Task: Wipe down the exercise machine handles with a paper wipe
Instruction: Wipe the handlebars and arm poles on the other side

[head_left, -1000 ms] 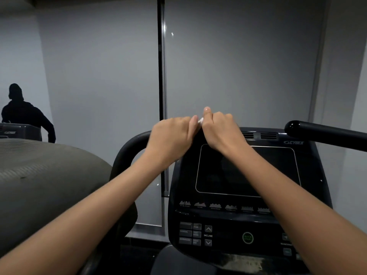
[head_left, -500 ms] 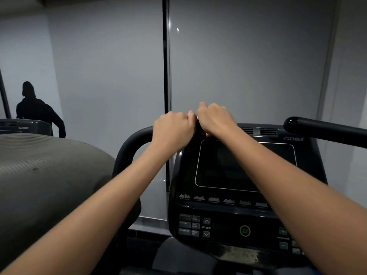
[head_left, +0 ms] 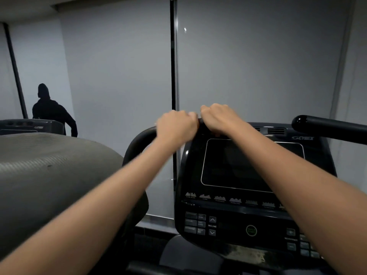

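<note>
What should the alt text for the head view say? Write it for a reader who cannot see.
Two bare hands, left hand and right hand, close side by side over the curved black handle at the top of an exercise machine console. No wipe is visible. A second handle juts in at right, and a dark figure stands far left.

black curved left handle [head_left: 139,143] frame centre-left, straight black right handle [head_left: 329,127] right edge, paper wipe not visible

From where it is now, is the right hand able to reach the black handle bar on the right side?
Probably yes: the right hand rests on the console's top edge, and nothing stands between it and the black handle bar.
</note>
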Motion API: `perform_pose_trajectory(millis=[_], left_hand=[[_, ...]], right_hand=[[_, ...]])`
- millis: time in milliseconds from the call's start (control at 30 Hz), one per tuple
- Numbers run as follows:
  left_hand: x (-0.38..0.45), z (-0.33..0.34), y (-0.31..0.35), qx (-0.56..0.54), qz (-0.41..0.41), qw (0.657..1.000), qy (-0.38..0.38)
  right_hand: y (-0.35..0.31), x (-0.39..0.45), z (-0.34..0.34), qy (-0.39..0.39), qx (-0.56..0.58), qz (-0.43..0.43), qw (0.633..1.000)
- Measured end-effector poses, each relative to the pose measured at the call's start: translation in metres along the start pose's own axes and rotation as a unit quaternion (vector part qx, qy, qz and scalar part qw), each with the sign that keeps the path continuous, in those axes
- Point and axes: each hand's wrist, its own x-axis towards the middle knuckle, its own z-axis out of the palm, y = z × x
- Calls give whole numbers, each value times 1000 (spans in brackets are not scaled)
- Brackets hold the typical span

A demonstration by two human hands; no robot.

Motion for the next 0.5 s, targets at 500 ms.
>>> perform_pose_trajectory(millis=[500], left_hand=[[-3,-20,-65,-70,-71,983,-155]], right_hand=[[-1,-16,3,13,-92,-57,994]])
